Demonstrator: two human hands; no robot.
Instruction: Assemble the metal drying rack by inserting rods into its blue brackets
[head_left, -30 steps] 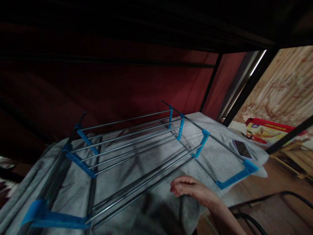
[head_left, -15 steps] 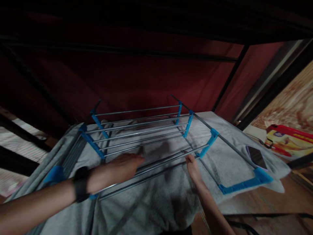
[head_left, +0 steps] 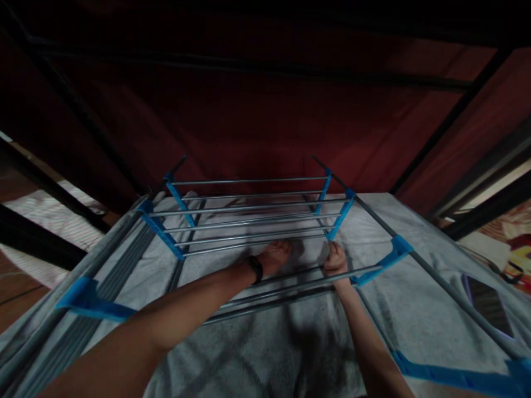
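Note:
A rack of grey metal rods with blue plastic brackets lies on a grey cloth. My left hand reaches over the nearest rods, fingers curled, just by the lowest rod of the middle tier; whether it touches that rod is unclear. Between the middle and nearest tiers, my right hand is closed like a fist beside the right-hand brackets. A near rod crosses in front of its wrist. Anything inside either hand is hidden.
A phone lies on the cloth at the right. Several loose grey tubes run along the left side. Behind stands a dark red panel with a black frame bar. A blue end bracket is at lower right.
My left hand has moved right and away from me, from above the near rods to the middle tier. My right hand has moved slightly farther in and curled up. The view has shifted.

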